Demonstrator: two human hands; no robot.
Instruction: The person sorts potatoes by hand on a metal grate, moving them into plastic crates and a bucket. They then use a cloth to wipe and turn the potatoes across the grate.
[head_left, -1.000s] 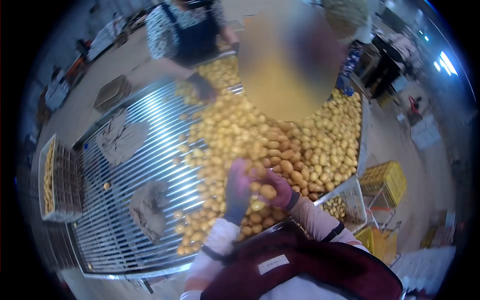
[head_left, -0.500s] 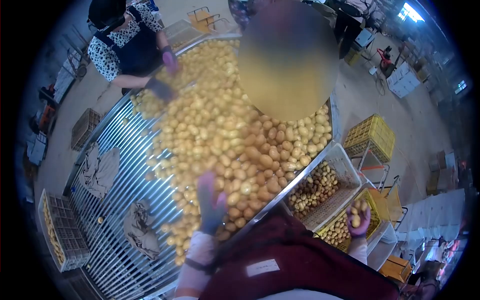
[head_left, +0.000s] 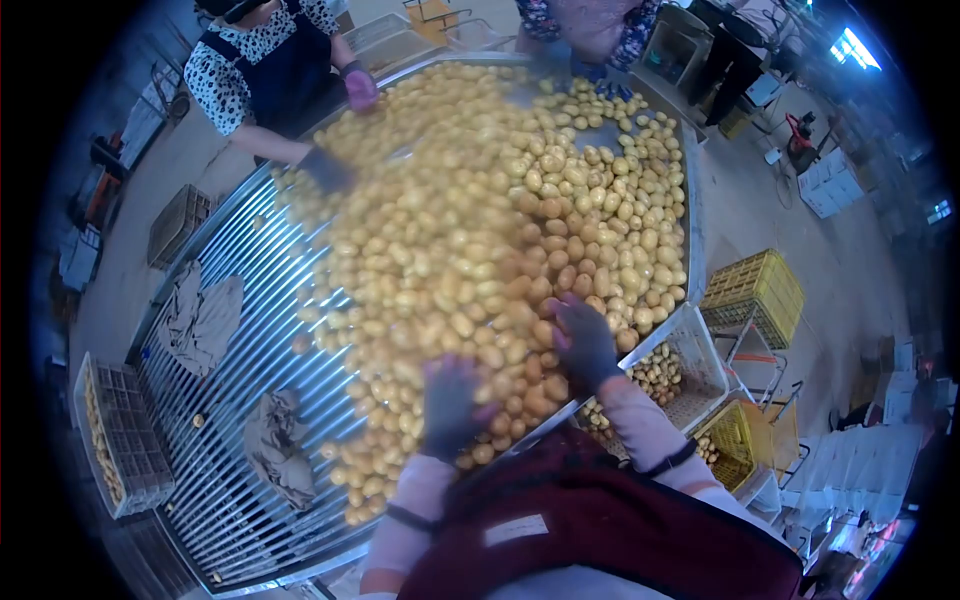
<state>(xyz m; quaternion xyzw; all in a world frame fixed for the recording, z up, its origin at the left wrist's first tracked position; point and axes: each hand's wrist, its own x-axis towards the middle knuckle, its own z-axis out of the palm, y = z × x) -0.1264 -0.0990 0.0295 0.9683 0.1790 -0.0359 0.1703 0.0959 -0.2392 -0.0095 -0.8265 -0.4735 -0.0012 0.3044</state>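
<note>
A thick layer of potatoes (head_left: 430,240) covers much of a sorting table with metal rollers (head_left: 230,430). Both my hands wear grey gloves with purple fingertips. My left hand (head_left: 452,408) rests on the near part of the pile, its fingers spread over potatoes. Further right, my right hand (head_left: 586,345) reaches onto the pile with fingers and thumb apart, touching potatoes and apparently gripping none. Directly beneath my right forearm is a pale plastic crate (head_left: 700,390) with smaller potatoes. Beside it a yellow crate (head_left: 728,445) also holds potatoes, partly hidden by my arm.
Two grey cloths (head_left: 200,320) lie on the rollers. Across the table, a co-worker's gloved hands (head_left: 328,170) touch the pile's far left, and another person (head_left: 590,35) stands at the far edge. A grey crate (head_left: 125,440) stands at left; a yellow crate (head_left: 755,295) at right.
My right hand has moved from above the yellow crate, where it held potatoes, to the pile, and no longer holds them. My left hand has shifted slightly right.
</note>
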